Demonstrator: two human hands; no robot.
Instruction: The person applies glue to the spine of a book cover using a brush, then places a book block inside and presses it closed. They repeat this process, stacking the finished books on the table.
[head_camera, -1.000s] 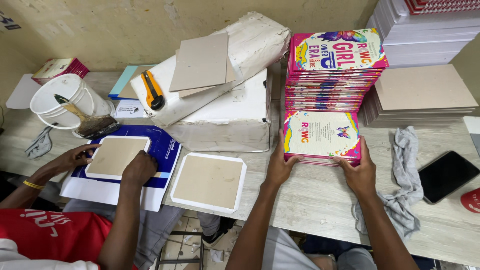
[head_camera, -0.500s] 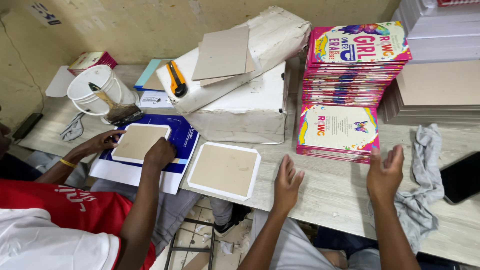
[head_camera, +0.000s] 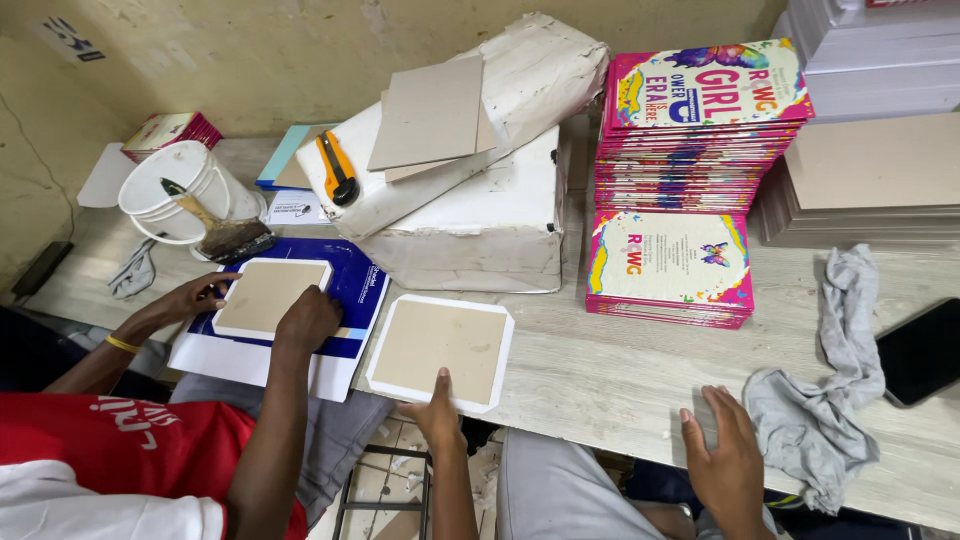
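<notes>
Already the worktop (head_camera: 620, 380) is crowded, and most of the risk comes from that. Taking the board (head_camera: 440, 350) as the landmark: it lies flat on a white sheet near the front edge, with one corner close to the drop. The left hand (head_camera: 437, 412) rests its fingers on the board's near edge, flat and holding nothing; a careless pull toward the body could, I judge, slide board and sheet off the edge or skew the board on its sheet. Right of the board, well apart, the right hand (head_camera: 728, 462) lies spread wide and empty on the bare wood, just beside a grey rag (head_camera: 825, 400); a sweep of that hand could drag the rag, and a phone (head_camera: 922, 350) sits further right of it. Behind and right of the board stands a tall stack of books (head_camera: 700, 130) with a low stack (head_camera: 670, 268) in front; a knock could topple the tall one forward. Left of the board a co-worker's hands (head_camera: 262, 305) press another board on a blue sheet; elbows could meet.

Half a second ago both hands hovered open in front of the low stack. Since then the left hand has crossed over to the board, and the right has dropped nearer the front edge.
</notes>
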